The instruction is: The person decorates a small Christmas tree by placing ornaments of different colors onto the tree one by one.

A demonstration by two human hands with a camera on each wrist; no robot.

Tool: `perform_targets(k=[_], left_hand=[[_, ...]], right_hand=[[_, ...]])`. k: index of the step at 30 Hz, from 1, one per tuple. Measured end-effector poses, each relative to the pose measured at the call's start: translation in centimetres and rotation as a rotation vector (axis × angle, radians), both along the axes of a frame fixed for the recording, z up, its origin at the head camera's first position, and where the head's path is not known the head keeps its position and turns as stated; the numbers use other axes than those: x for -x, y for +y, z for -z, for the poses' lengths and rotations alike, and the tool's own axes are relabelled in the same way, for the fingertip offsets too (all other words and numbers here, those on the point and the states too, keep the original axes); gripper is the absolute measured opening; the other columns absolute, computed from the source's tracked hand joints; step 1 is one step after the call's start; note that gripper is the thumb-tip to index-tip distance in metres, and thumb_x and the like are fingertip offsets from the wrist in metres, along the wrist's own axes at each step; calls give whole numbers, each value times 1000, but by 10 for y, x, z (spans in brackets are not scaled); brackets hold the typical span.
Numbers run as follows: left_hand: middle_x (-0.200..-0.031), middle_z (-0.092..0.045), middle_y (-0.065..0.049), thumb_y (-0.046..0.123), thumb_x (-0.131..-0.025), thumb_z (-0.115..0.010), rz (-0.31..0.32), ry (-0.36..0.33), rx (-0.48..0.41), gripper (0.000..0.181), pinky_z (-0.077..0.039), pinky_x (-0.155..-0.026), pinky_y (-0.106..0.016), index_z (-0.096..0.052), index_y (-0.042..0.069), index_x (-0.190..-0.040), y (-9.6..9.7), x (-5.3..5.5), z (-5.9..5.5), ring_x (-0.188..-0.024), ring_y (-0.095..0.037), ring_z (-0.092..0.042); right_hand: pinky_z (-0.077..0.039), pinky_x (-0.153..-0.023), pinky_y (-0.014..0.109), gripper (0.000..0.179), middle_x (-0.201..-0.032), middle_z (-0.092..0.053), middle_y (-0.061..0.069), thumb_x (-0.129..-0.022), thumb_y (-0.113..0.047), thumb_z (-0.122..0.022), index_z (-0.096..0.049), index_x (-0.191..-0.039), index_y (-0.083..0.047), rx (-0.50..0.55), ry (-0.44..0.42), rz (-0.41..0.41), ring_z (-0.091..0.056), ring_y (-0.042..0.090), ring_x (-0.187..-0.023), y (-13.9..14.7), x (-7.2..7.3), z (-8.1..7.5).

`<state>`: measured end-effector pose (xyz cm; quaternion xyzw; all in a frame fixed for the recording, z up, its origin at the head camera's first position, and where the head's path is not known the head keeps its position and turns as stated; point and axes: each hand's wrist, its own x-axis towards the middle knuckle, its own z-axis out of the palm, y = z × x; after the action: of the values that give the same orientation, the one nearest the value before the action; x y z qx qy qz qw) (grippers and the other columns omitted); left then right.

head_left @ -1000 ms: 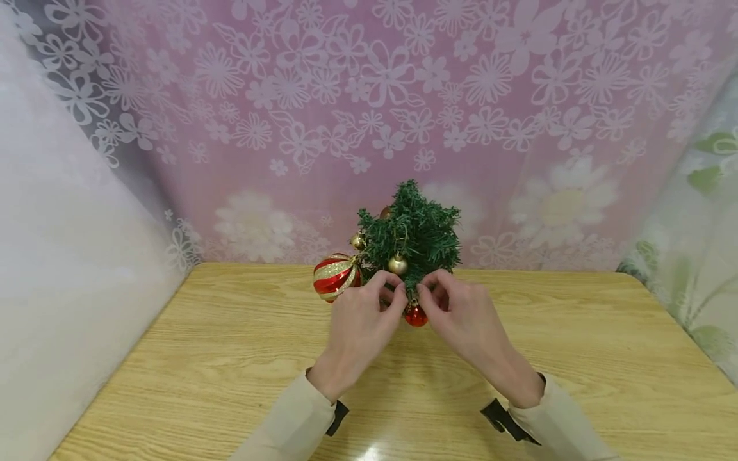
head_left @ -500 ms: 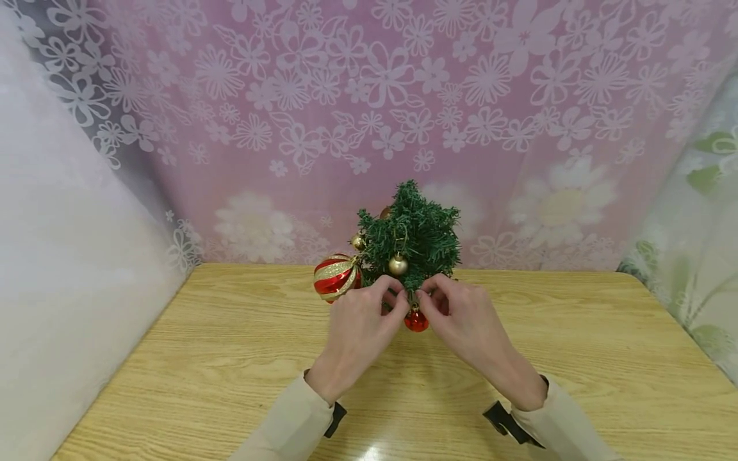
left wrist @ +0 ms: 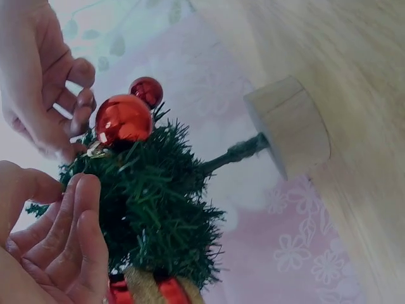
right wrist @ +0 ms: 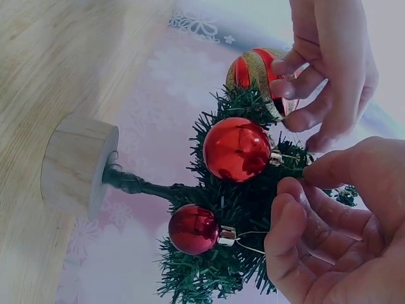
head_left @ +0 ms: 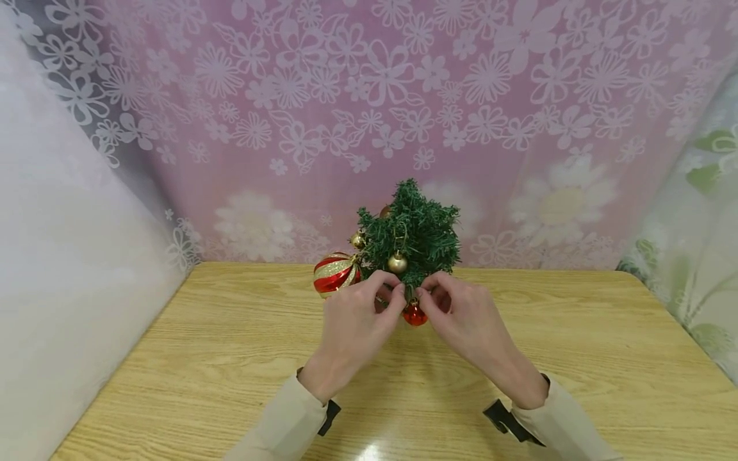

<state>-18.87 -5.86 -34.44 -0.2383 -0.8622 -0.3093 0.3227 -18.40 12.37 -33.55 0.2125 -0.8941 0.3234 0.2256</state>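
A small artificial Christmas tree point(head_left: 429, 234) stands before me, its round wooden base point(right wrist: 76, 168) visible in the wrist views. From its near branch hangs a shiny red bauble point(head_left: 415, 314) with a gold cap point(right wrist: 276, 158). My left hand point(head_left: 360, 323) and right hand point(head_left: 466, 320) meet above this bauble, each with thumb and index finger pinched at its thin hanging loop near the branch tip. The loop is mostly hidden by the fingertips. Close to my right hand, a smaller dark red bauble point(right wrist: 193, 229) hangs by a gold loop.
A large red-and-gold striped bauble point(head_left: 336, 275) hangs at the tree's left, beside my left hand. Gold baubles point(head_left: 397, 263) hang higher up. The wooden table point(head_left: 230, 346) ends at a pink flowered curtain point(head_left: 346, 128) behind the tree.
The red bauble dips slightly, then rises back between the hands. My left wrist shifts a little to the left, while both sets of fingertips stay at the branch tip.
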Motion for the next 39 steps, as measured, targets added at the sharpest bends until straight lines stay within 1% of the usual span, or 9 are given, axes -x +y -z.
perform_targets(k=[6,10,13,17,21,27,32,35,39], left_hand=[[-75,-73,6,21,-98,-67,-2,67,-48,8,-34,-44,-12,-72,15,-100,-7,-1,-8,-51,-1,-56],[-82,-74,4,23,-97,-68,-20,135,-73,11,-43,-51,-16,-73,15,-102,-10,1,-11,-66,-6,-67],[-91,-74,0,24,-96,-69,-42,188,-78,14,-50,-56,-23,-74,13,-104,-11,5,-12,-78,-13,-69],[-109,-71,-6,30,-94,-73,-83,234,-58,24,-55,-71,-33,-74,12,-110,-12,9,-14,-95,-22,-67],[-123,-67,-9,36,-92,-75,-118,250,-33,36,-51,-89,-43,-72,13,-118,-12,10,-16,-107,-28,-62],[-141,-59,-14,51,-89,-75,-173,226,57,61,-46,-101,-51,-63,14,-136,-13,14,-19,-124,-33,-55],[-157,-46,-15,63,-85,-73,-197,151,161,89,-45,-101,-58,-46,14,-154,-16,18,-22,-137,-35,-48],[-161,-41,-14,68,-84,-72,-197,91,201,97,-45,-101,-60,-40,14,-158,-17,21,-23,-142,-34,-45],[-161,-42,-14,69,-83,-71,-192,35,215,99,-45,-102,-62,-39,13,-158,-17,23,-23,-142,-34,-46]], right_hand=[[-42,-50,21,6,-64,-62,-10,-95,-10,-70,-72,-90,-13,-2,1,1,-51,0,-55,3,-1,0],[-43,-51,21,6,-66,-64,-10,-95,-10,-69,-72,-91,-14,-1,15,-2,-54,0,-58,5,-1,1],[-44,-52,21,6,-69,-66,-9,-95,-10,-69,-72,-91,-14,0,23,-9,-57,2,-60,8,-2,1],[-47,-53,20,7,-71,-68,-9,-95,-9,-70,-73,-91,-15,9,38,-27,-61,2,-62,12,-3,0],[-46,-52,20,8,-73,-69,-8,-94,-8,-70,-73,-91,-15,5,50,-26,-63,3,-65,17,-6,-1],[-45,-52,21,9,-76,-71,-8,-94,-7,-70,-73,-91,-15,-5,54,-7,-65,7,-69,23,-8,-1],[-46,-52,21,10,-77,-71,-7,-94,-7,-70,-73,-92,-16,-10,51,12,-65,8,-70,27,-10,0],[-46,-52,21,10,-76,-70,-8,-94,-7,-70,-73,-92,-16,-9,40,23,-65,7,-69,29,-11,0],[-47,-52,20,9,-76,-70,-9,-94,-8,-70,-74,-92,-16,-13,34,33,-64,6,-68,33,-12,0]])
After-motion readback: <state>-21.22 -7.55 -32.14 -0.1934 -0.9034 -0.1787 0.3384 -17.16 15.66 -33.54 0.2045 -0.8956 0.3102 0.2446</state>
